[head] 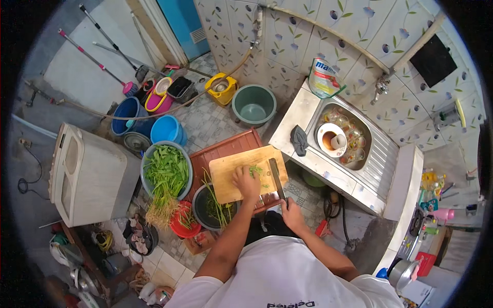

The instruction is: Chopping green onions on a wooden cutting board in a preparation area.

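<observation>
A wooden cutting board (pixel 227 173) rests at a slant on a reddish-brown plastic table (pixel 246 140). My left hand (pixel 247 183) is over the board, its fingers down beside a small heap of chopped greens (pixel 255 169); whether it grips any is hidden. In my right hand (pixel 293 215) is the handle of a broad kitchen knife (pixel 275 173), its blade lying across the board's right part. Left of the board, a dark basin (pixel 200 210) contains cut greens and long stalks (pixel 220 210). Leafy greens with roots (pixel 165 167) heap over a grey basin (pixel 189 175).
A red basket (pixel 185 229) with stems is beside the dark basin. To the right stands a tiled counter (pixel 283 138) with a dark cloth (pixel 298 140) and a metal sink (pixel 368 163) full of dishes. Blue buckets (pixel 165 131) and a green tub (pixel 254 104) sit on the floor beyond.
</observation>
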Tool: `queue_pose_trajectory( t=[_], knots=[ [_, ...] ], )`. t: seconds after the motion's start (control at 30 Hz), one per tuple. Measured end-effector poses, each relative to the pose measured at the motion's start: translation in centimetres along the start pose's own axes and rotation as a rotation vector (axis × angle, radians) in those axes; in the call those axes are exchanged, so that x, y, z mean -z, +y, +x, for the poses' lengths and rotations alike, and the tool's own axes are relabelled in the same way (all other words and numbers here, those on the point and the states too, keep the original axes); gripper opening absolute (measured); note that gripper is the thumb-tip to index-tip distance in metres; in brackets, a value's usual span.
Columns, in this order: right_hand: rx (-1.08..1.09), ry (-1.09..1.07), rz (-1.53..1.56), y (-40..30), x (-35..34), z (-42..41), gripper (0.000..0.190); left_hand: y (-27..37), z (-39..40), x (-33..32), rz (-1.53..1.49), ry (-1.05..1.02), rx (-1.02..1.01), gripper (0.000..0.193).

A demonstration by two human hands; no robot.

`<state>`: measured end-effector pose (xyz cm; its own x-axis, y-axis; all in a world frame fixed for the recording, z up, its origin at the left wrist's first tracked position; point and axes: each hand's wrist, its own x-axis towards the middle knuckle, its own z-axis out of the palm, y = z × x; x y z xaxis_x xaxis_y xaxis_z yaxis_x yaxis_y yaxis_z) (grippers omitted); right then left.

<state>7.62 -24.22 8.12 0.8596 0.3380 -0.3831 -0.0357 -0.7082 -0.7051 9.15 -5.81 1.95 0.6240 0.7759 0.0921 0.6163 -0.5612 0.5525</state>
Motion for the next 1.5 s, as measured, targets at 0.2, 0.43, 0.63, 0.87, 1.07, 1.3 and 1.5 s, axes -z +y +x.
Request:
queue_pose_trajectory(
  t=[0.2, 0.43, 0.63, 0.87, 1.07, 1.3, 1.5],
  knots=[
    [0.102, -0.062, 0.09, 0.8, -1.4, 2.4, 0.036, 1.6, -0.7, 2.2, 0.14, -0.043, 0.028, 0.03],
    [0.214, -0.179, -0.045, -1.5, -1.6, 5.3, 0.039, -2.6, 3.3, 6.7, -0.078, -0.078, -0.276, 0.028],
    [0.022, -0.426, 0.065, -6.6, -0.1, 5.9, 0.032, -2.8, 2.2, 6.4, 0.068, -0.216, -0.479, 0.027],
    [0.199, -0.261, -0.096, -5.6, -2.5, 5.7, 0.027, -3.8, 1.7, 4.8, 0.015, -0.362, -0.371, 0.012],
    [0.193, -0.13, -0.151, -5.0, -4.6, 3.0, 0.024, -5.0, 2.8, 3.6, -0.187, -0.316, -0.413, 0.006],
    [0.293, 0.096, -0.156, -1.5, -9.2, 1.7, 0.024, -5.3, 3.2, 3.3, -0.262, -0.328, -0.441, 0.002],
    [0.131, 0.053, -0.195, -1.6, -10.0, 2.0, 0.024, -5.6, 3.1, 3.1, -0.313, -0.327, -0.427, 0.003]
  ],
)
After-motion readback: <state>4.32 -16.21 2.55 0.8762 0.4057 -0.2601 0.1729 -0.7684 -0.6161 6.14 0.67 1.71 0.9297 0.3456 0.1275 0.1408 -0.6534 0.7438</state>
